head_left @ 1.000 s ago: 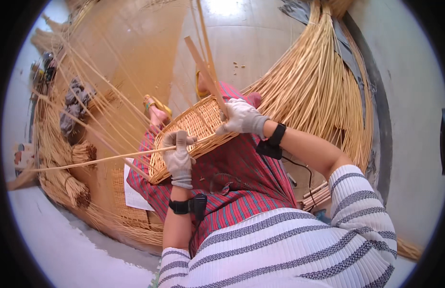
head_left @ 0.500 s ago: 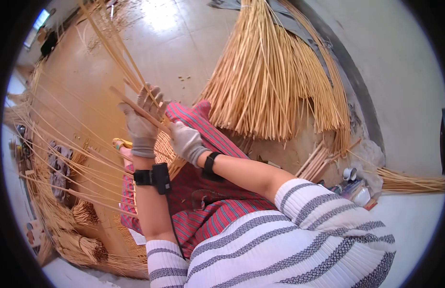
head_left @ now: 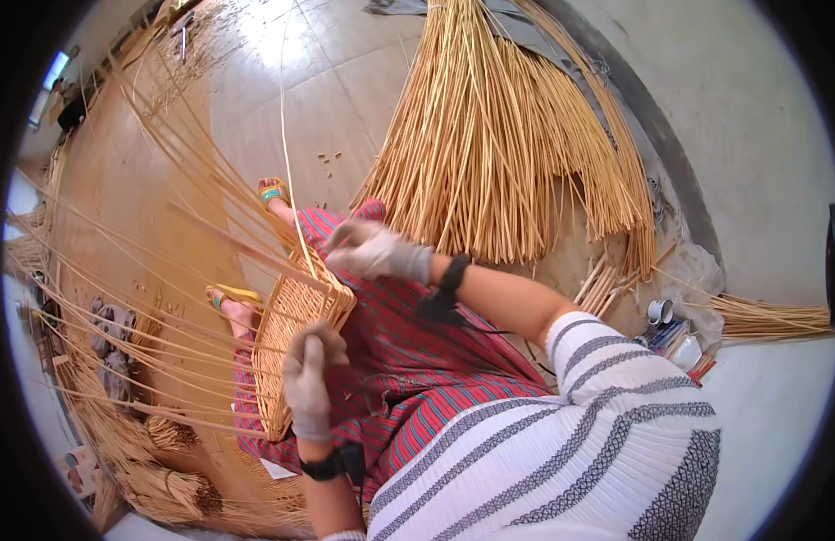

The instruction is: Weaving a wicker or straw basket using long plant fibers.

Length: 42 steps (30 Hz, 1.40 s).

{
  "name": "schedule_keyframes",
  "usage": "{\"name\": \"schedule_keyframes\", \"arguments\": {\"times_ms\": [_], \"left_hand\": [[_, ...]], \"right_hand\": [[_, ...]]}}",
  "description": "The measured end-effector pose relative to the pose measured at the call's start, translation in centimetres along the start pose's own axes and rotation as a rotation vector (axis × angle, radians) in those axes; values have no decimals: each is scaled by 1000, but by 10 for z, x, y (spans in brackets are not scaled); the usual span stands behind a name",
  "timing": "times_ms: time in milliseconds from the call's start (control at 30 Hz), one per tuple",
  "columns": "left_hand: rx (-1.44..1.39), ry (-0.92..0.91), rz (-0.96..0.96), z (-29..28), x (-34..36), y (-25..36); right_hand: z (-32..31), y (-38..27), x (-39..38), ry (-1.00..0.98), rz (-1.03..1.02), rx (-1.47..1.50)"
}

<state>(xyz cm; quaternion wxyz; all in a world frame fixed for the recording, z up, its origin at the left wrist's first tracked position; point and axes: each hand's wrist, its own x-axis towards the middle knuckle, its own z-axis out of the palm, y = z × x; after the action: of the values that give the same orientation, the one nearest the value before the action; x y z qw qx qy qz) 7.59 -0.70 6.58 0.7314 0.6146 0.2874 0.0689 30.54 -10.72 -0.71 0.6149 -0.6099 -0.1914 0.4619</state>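
A shallow woven wicker basket [head_left: 282, 347] rests across my lap, with long thin rods fanning out from its far-left side. My left hand [head_left: 311, 370], in a pale glove, lies at the basket's near right edge. Its fingers are curled closed; whatever is inside them is hidden. Beyond the basket's right corner is my gloved right hand [head_left: 374, 250], its bent fingers smeared by motion. Just left of those fingers a pale thin rod [head_left: 287, 144] rises from the basket. A thicker brown rod [head_left: 241, 239] slants from the basket's top edge toward the upper left.
A large bundle of peeled rods [head_left: 489, 135] stands ahead to the right. Short thick sticks [head_left: 597, 284] and a white mug [head_left: 659, 312] lie at my right. Tied rod bundles [head_left: 169, 487] lie at the lower left. A red striped cloth [head_left: 417, 361] covers my legs.
My hands have come apart and left the thick rod they were holding. The left moved down toward me; the right moved slightly right. More of the basket now shows.
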Motion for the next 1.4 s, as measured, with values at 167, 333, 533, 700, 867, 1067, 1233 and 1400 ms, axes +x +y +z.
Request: {"name": "schedule_keyframes", "arguments": {"times_ms": [167, 333, 533, 700, 867, 1067, 1233, 1400], "left_hand": [[-18, -90, -126, -9, -30, -51], [-53, -167, -173, 13, -23, -62], [4, -179, -126, 14, -19, -47], [-129, -323, -169, 17, -29, -29], [-76, -650, -439, 47, -25, 1], [230, -586, -305, 24, -64, 15], [275, -396, -117, -24, -98, -72], [224, -82, 100, -28, -120, -98]], "right_hand": [[-165, 103, 29, 804, 273, -900], [-178, 126, 28, 665, 755, -965], [-216, 131, 13, 624, 331, -668], [-146, 55, -69, 64, 278, 449], [-22, 33, -121, -309, 281, 374], [-7, -10, -85, 48, -83, 845], [103, -52, -114, -658, -579, 257], [154, -114, -128, -590, -516, -45]]}}
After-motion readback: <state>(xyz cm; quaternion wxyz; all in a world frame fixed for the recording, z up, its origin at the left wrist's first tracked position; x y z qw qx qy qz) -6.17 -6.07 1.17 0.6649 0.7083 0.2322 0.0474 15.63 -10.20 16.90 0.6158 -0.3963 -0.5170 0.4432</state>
